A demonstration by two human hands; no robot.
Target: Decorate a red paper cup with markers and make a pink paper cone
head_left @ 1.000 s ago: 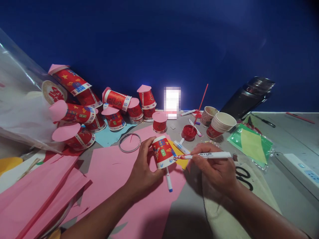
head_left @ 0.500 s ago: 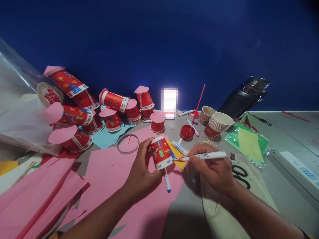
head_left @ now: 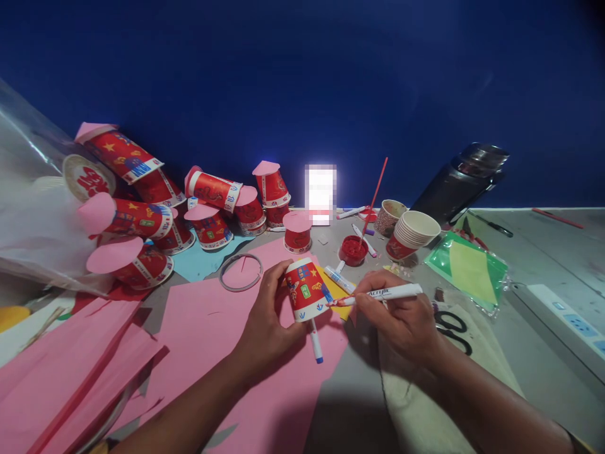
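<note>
My left hand (head_left: 267, 325) is wrapped round a red printed paper cup (head_left: 306, 290), held upside down and tilted over the pink paper (head_left: 212, 328). My right hand (head_left: 401, 318) pinches a white acrylic marker (head_left: 378, 294), its red-stained tip touching the cup's rim edge. A blue-tipped marker (head_left: 316, 340) lies on the paper under the cup. A yellow paper piece (head_left: 338, 296) lies just behind the cup.
Several red cups with pink paper cone tops (head_left: 142, 214) are piled at the back left beside a clear plastic bag (head_left: 33, 208). A red paint pot (head_left: 353, 250), a stack of cups (head_left: 411, 234), scissors (head_left: 451, 331), green paper packet (head_left: 466, 265), a metal ring (head_left: 240, 272) and a power strip (head_left: 564, 315) surround me.
The view shifted slightly, so everything sits a little lower-left. My hands keep the same grip on the cup and marker, with the tip still at the rim.
</note>
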